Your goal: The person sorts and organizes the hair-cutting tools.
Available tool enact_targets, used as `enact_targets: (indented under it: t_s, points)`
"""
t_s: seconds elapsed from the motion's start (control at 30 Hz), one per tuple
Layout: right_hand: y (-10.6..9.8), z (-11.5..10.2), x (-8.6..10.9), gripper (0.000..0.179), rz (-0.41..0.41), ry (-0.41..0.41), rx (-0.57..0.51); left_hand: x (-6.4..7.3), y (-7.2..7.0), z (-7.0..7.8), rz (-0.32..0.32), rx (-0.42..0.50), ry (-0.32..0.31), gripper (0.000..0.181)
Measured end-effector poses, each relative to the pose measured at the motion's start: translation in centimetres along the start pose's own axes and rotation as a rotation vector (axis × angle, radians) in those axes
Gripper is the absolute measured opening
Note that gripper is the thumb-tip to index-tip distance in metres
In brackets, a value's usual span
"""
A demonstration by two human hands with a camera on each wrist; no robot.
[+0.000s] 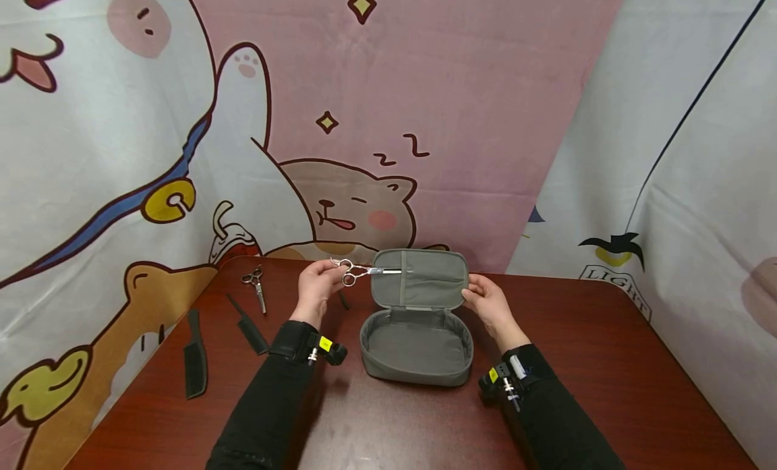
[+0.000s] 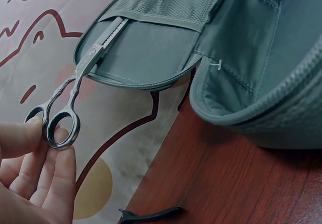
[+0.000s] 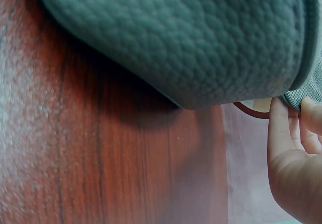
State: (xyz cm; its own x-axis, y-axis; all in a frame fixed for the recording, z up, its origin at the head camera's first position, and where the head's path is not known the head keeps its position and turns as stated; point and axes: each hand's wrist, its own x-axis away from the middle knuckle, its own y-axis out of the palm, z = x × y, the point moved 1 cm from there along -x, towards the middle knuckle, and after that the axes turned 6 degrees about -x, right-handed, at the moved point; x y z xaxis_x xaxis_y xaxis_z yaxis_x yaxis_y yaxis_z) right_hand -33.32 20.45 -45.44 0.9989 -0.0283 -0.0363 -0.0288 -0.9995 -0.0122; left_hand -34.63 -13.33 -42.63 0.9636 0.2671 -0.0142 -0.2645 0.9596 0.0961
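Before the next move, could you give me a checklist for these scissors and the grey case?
1. Case open: ok, its lid stands raised.
2. Lid steadied: ok, the right hand holds its edge.
3. Scissors held: ok, the left hand pinches them.
4. Scissors fully inside the mesh pocket: not ok, only the tip seems tucked in.
5. Second pair of scissors clear of the case: ok, apart on the table.
6. Small dark item identified: cannot tell.

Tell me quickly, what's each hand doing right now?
Left hand: closed, holding scissors.
Right hand: closed, pinching the gray lid by its edge.
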Motion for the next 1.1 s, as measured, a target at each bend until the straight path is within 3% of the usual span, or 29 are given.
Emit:
enact_targets:
  t_s: [0.33,1.1]
  points:
    - [0.1,-0.1,-0.1,0.034,0.000,-0.016,-0.006,0.5,0.7,0.3,0.033,-0.001,0.053,0.012]
    - [0.0,0.1,0.0,0.034,0.004,-0.032,0.009,1.6,2.8,0.1,0.119,-0.181,0.218,0.013]
